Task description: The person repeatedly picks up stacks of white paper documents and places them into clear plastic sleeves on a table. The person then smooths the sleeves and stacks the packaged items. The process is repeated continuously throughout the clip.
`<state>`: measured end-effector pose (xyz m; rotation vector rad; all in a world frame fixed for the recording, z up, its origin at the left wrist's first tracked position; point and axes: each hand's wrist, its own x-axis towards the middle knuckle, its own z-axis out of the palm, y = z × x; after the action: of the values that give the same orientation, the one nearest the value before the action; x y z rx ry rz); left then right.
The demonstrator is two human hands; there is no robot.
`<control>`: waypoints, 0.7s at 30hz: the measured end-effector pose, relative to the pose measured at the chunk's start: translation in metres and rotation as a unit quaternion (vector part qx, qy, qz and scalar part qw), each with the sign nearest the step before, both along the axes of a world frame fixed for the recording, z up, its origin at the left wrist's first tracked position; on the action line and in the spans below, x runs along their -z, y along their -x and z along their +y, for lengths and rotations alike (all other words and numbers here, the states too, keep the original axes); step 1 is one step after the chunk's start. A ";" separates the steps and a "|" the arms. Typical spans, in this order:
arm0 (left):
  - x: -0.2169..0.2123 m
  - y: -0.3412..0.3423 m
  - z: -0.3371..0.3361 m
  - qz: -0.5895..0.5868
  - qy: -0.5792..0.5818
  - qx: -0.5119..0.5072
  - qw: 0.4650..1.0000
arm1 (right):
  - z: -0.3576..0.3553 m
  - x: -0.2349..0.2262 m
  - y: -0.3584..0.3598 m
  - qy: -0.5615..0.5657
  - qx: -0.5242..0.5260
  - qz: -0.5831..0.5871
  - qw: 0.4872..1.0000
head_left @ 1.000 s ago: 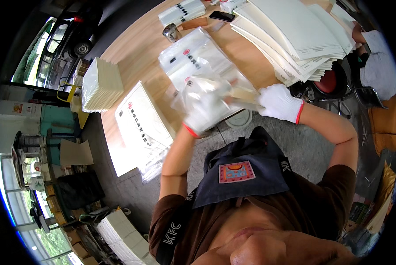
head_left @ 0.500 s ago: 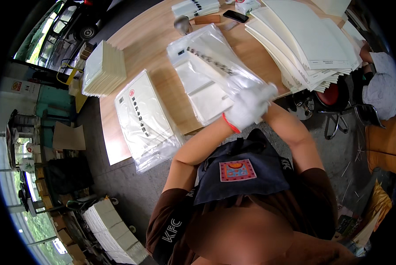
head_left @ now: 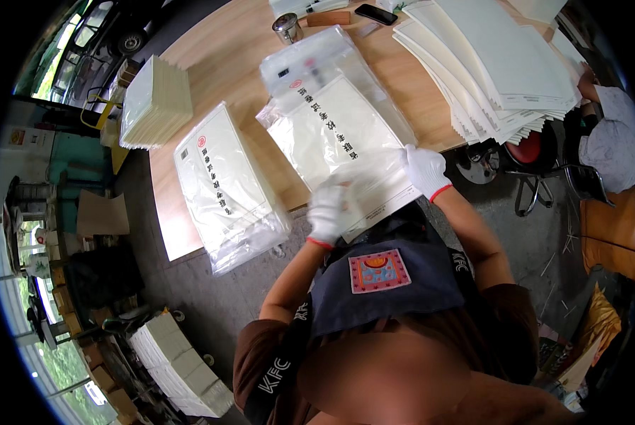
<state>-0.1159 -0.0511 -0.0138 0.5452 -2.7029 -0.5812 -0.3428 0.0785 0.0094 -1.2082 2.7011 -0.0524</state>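
In front of me a white printed paper envelope (head_left: pixel 331 127) lies at the table's near edge, mostly inside a transparent plastic bag (head_left: pixel 269 117); its lower end reaches past the edge toward my apron. My gloved right hand (head_left: pixel 427 172) pinches the bag's film at the envelope's right side. At the lower left, my gloved left hand (head_left: pixel 326 214) is closed at the bag's mouth, its fingers somewhat blurred, with film stretched between both hands. Beneath lies a pile of transparent plastic bags (head_left: pixel 310 57). To the left rests a pile of bagged envelopes (head_left: pixel 225 170).
A tall white stack (head_left: pixel 154 103) stands at the table's far left. Fanned envelopes (head_left: pixel 487 64) cover the right side. At the back are a metal cup (head_left: pixel 287 28), a brown block (head_left: pixel 328 19) and a phone (head_left: pixel 375 14). Another person (head_left: pixel 608 142) sits at right.
My hands, crossed together over the bags before, are now apart on either side. The printed envelope now lies face up in its bag on top of the pile.
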 end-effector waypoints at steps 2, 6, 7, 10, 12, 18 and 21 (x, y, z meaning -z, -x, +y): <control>0.020 -0.035 -0.022 0.046 0.095 -0.151 0.983 | 0.003 -0.003 -0.013 0.032 -0.063 0.053 0.996; -0.006 -0.066 -0.005 0.146 -0.075 -0.246 0.955 | 0.033 -0.033 -0.039 0.062 -0.151 0.048 0.985; -0.019 -0.076 0.012 0.145 -0.114 -0.278 0.943 | 0.046 -0.047 -0.046 0.051 -0.175 0.025 0.983; -0.024 -0.110 0.055 0.175 -0.162 -0.267 0.934 | 0.081 -0.061 -0.067 -0.034 -0.227 -0.013 0.973; -0.035 -0.123 0.074 0.128 -0.228 -0.271 0.926 | 0.102 -0.043 -0.080 -0.109 -0.270 -0.003 0.957; -0.028 -0.071 0.024 0.203 -0.174 -0.269 0.925 | 0.050 -0.051 -0.059 0.078 -0.252 0.004 0.965; 0.022 -0.101 0.020 0.097 -0.050 -0.173 0.979 | 0.062 -0.040 -0.043 0.024 -0.230 -0.016 0.973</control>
<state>-0.0148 -0.0310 -0.0357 0.9116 -2.3315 -0.6364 -0.3000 0.1407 0.0490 -1.7952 2.3354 -0.0737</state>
